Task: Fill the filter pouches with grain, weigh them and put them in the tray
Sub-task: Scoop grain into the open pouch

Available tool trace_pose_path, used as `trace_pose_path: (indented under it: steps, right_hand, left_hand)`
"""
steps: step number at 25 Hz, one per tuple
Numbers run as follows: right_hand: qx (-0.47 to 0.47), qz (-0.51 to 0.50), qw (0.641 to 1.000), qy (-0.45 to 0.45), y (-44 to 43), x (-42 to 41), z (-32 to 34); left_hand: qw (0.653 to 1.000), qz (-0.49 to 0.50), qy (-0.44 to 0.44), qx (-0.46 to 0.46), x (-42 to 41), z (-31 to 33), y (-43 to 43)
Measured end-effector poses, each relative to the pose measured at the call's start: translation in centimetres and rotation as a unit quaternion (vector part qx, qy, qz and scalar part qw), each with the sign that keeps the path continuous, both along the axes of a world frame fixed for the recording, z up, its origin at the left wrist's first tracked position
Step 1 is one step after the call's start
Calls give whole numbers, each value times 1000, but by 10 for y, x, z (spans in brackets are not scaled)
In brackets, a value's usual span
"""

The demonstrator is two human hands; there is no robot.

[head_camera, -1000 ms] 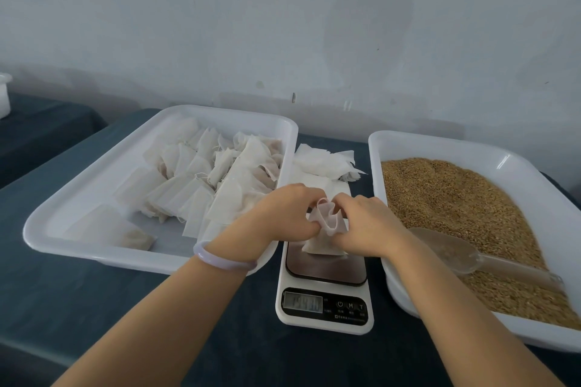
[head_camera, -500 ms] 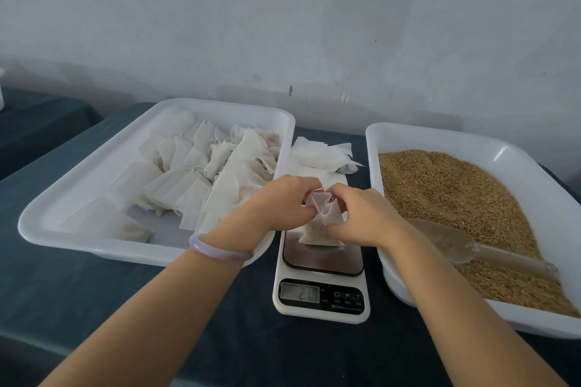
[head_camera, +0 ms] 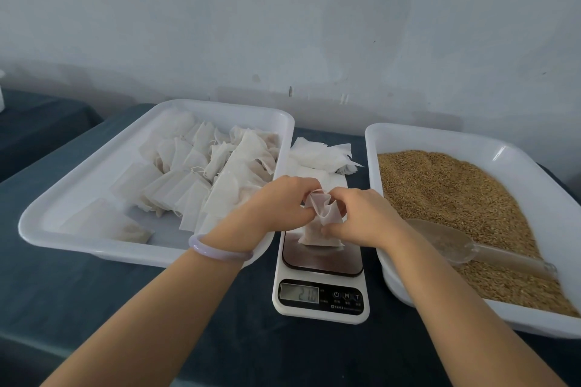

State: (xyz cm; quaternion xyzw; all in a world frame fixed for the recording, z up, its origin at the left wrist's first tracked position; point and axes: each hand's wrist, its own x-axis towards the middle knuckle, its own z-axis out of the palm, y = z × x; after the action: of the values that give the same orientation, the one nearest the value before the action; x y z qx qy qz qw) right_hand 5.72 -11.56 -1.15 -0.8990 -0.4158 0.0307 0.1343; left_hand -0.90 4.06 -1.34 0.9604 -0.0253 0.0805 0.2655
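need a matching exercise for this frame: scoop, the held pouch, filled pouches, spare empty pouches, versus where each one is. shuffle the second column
Things
1. scoop
2. held pouch
3. filled pouches
4. empty pouches

Places
A. in the left tray
B. on the scale, pinched by the left hand and the right hand
C. on the cloth behind the scale, between the trays
D. lying on the grain in the right tray

Pairs: 1-D, 2-B, 3-A, 4-C

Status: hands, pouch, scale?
Left hand and right hand both pinch the pouch at its top. Pouch sits on the scale. Path to the tray looks open.
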Motion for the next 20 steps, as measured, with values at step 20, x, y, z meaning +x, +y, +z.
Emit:
trace_pose_path:
  steps: [20]
  right_hand:
    - [160, 90, 980, 74, 127, -71, 19]
  left_hand:
    - [922, 324, 119, -177, -65, 32, 115]
